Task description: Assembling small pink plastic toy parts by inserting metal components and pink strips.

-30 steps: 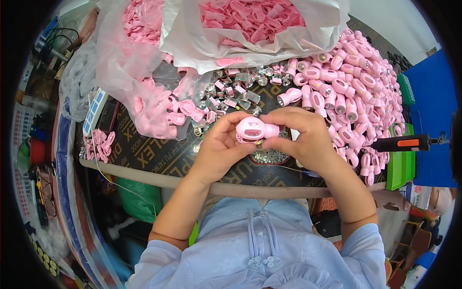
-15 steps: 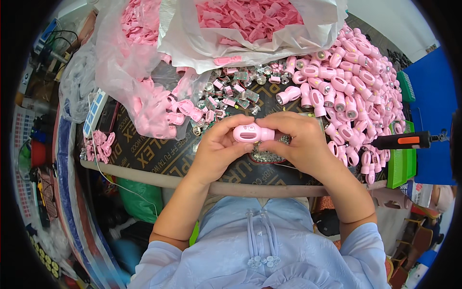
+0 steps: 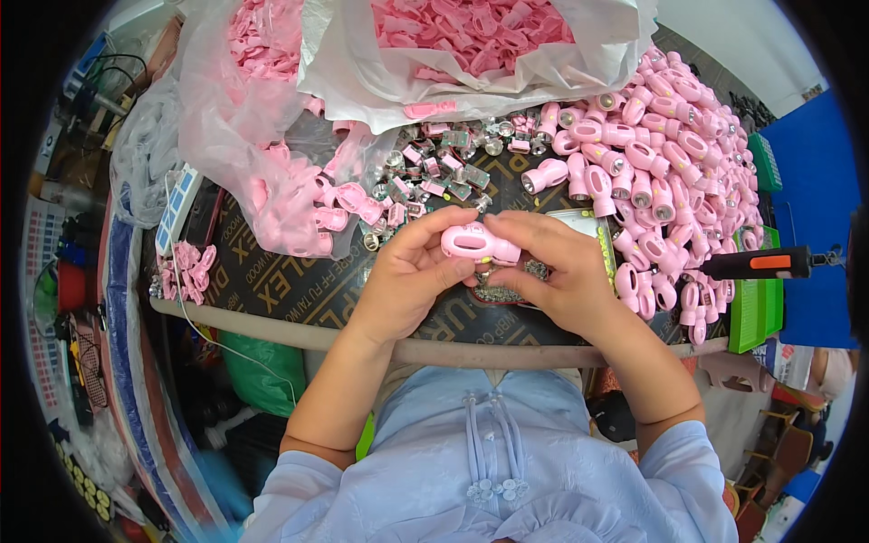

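Between my two hands is a small pink toy flashlight (image 3: 478, 242) with an oval opening through its handle. My left hand (image 3: 398, 276) pinches its rounded handle end between thumb and fingers. The fingers of my right hand (image 3: 570, 271) close round its wider head end from above and below. Just below the flashlight, a shallow tray of tiny metal parts (image 3: 498, 294) is partly hidden by my hands. Beyond my hands lie loose circuit boards with small reflectors (image 3: 444, 176).
A big heap of pink flashlights (image 3: 670, 154) covers the table's right side. Bags of pink shell parts (image 3: 471, 36) stand at the back. An orange-and-black electric screwdriver (image 3: 756, 263) hangs at right over a green basket (image 3: 759, 303). A white cable (image 3: 195, 326) crosses the table's left edge.
The flashlight has tilted a little, its handle end higher and its head end lower. My hands have shifted slightly and both still hold it.
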Demonstrator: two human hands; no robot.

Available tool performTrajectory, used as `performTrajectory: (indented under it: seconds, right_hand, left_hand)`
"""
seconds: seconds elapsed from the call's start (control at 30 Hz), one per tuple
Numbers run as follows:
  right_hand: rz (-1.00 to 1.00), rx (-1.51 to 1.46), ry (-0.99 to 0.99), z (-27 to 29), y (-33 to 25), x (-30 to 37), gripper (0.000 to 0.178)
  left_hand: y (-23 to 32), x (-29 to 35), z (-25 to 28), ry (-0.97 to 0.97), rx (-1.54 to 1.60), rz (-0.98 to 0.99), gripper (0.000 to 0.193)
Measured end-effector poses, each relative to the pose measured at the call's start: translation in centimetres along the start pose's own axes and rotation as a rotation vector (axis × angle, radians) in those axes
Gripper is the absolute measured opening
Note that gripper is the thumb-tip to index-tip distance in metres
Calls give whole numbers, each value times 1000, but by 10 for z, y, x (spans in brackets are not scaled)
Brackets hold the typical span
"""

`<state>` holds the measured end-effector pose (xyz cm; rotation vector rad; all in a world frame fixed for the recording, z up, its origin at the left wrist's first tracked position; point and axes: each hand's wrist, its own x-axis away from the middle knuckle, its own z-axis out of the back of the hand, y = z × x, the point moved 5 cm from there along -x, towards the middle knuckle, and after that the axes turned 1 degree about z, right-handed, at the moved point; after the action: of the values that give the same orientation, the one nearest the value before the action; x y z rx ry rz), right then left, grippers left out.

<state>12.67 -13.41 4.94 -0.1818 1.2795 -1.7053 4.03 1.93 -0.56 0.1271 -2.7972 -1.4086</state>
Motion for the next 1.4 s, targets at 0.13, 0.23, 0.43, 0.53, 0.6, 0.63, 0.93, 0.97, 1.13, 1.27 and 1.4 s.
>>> performTrajectory:
  seconds: [0.13, 0.23, 0.43, 0.53, 0.6, 0.63, 0.93, 0.97, 1.13, 1.27, 1.4]
  right_hand:
    - [147, 108, 0, 2, -2, 1, 53]
    - [65, 33, 18, 1, 1, 3, 52]
    - [122, 131, 30, 1, -3, 2, 50]
    - [77, 65, 45, 1, 0, 3, 49]
    - [63, 61, 45, 1, 0, 4, 48]
    - [49, 59, 46, 2, 1, 4, 48]
    - [-87, -179, 168, 6, 17, 20, 49]
    - [-89, -179, 169, 8, 17, 20, 49]
    - [-119, -133, 146, 10, 13, 22, 50]
    - [-71, -56, 155, 13, 13, 24, 49]
    - [-75, 37, 142, 14, 12, 27, 46]
  left_hand:
    - [5, -2, -8, 18, -19, 11, 45]
    - [6, -1, -9, 44, 12, 40, 42]
    - [6, -1, -6, 39, -104, 20, 41]
    - [5, -2, -9, 93, -58, 43, 41]
    - [4, -3, -9, 80, -52, 55, 41]
    - [3, -3, -9, 81, -52, 54, 41]
    - [2, -6, -22, 12, -92, 45, 45]
    - [4, -6, -22, 1, 19, 115, 43]
    - [-1, -11, -21, -3, 78, 177, 37]
    - [-5, -17, -24, -33, 152, 217, 30]
    - [-14, -23, -21, -88, 161, 221, 31]
